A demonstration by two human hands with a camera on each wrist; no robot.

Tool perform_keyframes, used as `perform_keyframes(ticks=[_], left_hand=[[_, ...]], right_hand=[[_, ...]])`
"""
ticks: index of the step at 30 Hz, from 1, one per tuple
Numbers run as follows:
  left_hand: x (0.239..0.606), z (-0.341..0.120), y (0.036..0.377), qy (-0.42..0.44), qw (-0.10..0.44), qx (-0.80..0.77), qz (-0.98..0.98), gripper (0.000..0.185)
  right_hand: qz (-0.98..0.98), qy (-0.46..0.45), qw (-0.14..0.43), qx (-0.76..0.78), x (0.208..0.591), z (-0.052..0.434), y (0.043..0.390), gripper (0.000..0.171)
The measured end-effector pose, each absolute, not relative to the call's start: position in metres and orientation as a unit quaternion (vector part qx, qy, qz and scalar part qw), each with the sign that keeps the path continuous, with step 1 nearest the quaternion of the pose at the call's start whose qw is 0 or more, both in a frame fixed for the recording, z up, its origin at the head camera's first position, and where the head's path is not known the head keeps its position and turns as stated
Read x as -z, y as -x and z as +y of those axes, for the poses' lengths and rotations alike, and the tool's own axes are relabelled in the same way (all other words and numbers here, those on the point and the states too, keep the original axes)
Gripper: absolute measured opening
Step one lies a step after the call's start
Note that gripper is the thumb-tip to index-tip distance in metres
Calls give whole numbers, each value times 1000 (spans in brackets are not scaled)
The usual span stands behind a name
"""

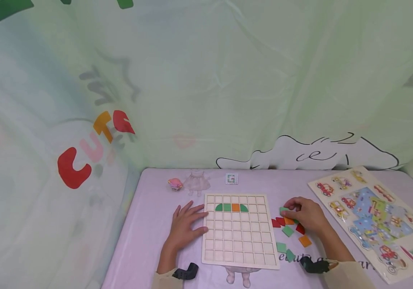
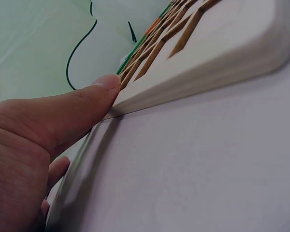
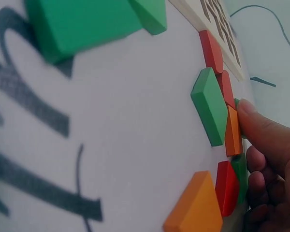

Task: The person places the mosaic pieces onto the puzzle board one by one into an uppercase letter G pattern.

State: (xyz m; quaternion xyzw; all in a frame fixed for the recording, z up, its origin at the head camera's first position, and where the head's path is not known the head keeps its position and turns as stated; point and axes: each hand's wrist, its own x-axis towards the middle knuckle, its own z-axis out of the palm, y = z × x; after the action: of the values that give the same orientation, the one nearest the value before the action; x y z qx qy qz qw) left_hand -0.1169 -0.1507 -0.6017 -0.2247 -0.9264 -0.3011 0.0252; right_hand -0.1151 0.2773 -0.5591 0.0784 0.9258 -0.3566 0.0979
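A pale wooden grid board [image 1: 240, 257] lies on the table, with a short row of green and orange pieces [image 1: 235, 207] set in its second row from the top. My left hand [image 1: 185, 226] has its fingers spread at the board's left edge. In the left wrist view its thumb [image 2: 94, 101] touches the board's rim. To the right of the board, my right hand [image 1: 309, 216] pinches a green piece [image 1: 283, 209] between thumb and fingers, just over a loose pile. Around it lie red pieces [image 1: 276, 223], an orange square [image 1: 305, 241] and a green square [image 1: 287, 230].
A picture puzzle board [image 1: 379, 224] with vehicle pieces lies at the right. Behind the grid board are a small pink toy [image 1: 175, 184] and a small square printed card [image 1: 231, 179]. Fabric walls [image 1: 228, 100] enclose the table's back and left side.
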Motion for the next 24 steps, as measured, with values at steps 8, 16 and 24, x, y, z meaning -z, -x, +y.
perform_keyframes(ticks=[8,16,24], left_hand=[[602,-151,116,232,43,302,-924,50],[601,-150,117,238,38,307,-921,50],[605,-153,118,228,22,298,-927,52]], right_hand=[[923,-71,102,363,559,280,114,43],[919,-70,92,378,553,280,113,37],[923,-53,56,376,555,271,119,31]])
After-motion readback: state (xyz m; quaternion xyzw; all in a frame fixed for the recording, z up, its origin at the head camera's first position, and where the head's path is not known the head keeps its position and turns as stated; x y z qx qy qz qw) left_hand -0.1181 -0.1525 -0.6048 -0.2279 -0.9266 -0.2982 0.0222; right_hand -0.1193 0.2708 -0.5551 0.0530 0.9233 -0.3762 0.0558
